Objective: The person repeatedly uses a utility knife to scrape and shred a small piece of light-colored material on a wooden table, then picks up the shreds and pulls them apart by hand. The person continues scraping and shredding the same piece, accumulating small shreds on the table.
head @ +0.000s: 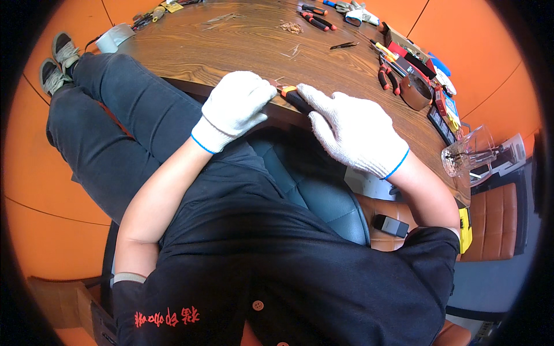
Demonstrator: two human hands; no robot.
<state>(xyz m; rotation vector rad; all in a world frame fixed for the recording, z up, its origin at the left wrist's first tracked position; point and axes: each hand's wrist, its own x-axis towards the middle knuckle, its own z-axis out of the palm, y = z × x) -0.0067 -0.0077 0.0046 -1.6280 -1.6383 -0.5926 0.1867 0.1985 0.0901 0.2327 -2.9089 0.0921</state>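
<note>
Both hands wear white knitted gloves with blue cuff edging. My right hand (352,129) grips the black and orange handle of a hand tool (296,98), with the index finger stretched along it. The tool points left, towards my left hand (238,106), and its working end is too small to identify. My left hand's fingers are curled at the table's near edge; whatever may be pinched inside is hidden. A thin pale sliver (280,79) shows just beyond its fingertips, on or near the wooden table (181,56).
Wood shavings (291,27) and thin strips (225,18) lie farther back. Pliers (318,20), tweezers (344,45) and red-handled pliers (388,79) rest on the table. A brown round container (416,91) and a glass mug (467,151) stand at right; a paper roll (107,43) lies left.
</note>
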